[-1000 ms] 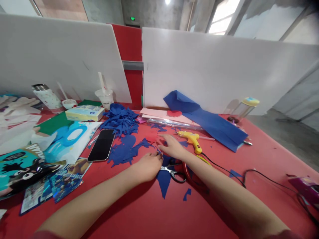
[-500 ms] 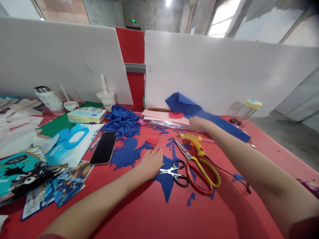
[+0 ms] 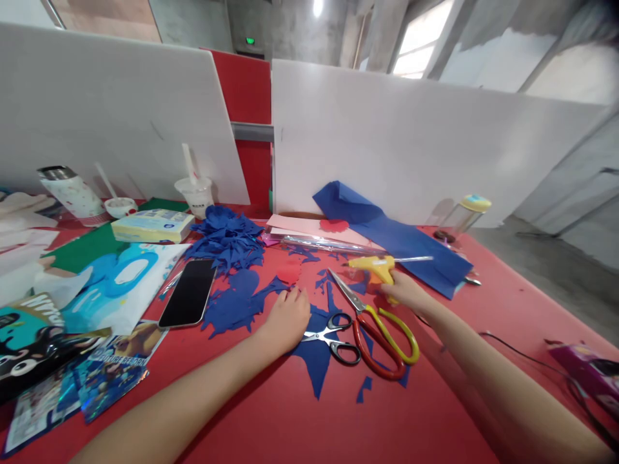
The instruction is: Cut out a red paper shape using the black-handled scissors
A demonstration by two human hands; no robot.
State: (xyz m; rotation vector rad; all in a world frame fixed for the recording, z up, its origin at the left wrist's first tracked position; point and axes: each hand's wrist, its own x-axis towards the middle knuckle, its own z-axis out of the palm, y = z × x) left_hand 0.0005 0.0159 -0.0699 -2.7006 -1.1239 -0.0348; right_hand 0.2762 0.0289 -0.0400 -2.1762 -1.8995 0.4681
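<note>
My right hand (image 3: 409,291) is closed round the handle of a yellow hot glue gun (image 3: 372,263), whose nozzle points left. A clear glue stick (image 3: 413,259) juts from its back. My left hand (image 3: 289,317) lies on the table with fingers stretched forward, close to a red paper piece (image 3: 289,273) and over the edge of blue paper (image 3: 314,368). Small black-handled scissors (image 3: 329,333) lie beside it, their tips hidden by the hand. Between my hands rest large scissors (image 3: 382,335) with red and yellow handles.
A heap of blue cutouts (image 3: 227,235), a phone (image 3: 188,293) and a wipes pack (image 3: 128,277) are on the left. Behind lie pink sheets (image 3: 300,227) and a long blue sheet (image 3: 401,232). A cup (image 3: 195,196) stands near the white partition (image 3: 411,142).
My right hand has come from the pink sheets at the back towards me and taken hold of the glue gun's handle. My left hand stays in place. The view has turned slightly right.
</note>
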